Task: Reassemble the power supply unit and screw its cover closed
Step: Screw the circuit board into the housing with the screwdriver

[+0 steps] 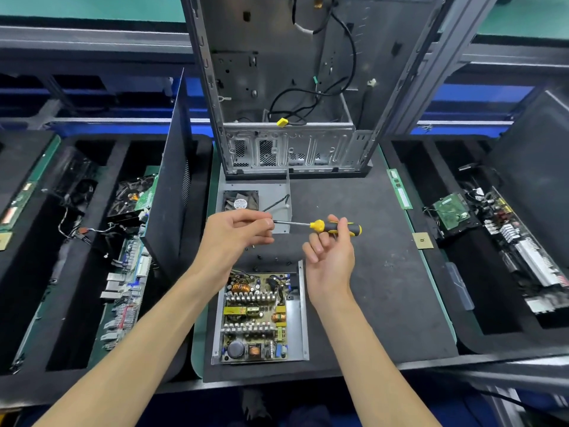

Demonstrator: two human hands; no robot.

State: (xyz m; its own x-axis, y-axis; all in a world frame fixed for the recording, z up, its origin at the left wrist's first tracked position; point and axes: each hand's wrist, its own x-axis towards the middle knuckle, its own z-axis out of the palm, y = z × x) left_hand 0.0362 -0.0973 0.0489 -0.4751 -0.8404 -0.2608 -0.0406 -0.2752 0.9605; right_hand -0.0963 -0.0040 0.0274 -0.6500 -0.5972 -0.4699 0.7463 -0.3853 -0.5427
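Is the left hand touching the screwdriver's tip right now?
Touching. In the head view, the left hand has its fingertips closed around the end of the screwdriver shaft, while the right hand holds the handle.

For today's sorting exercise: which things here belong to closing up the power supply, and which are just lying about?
Job:
- open power supply base
- fan cover
- screwdriver, held in right hand
- loose screws
- left hand

Lying about:
- computer case
- memory stick
- side trays' boards
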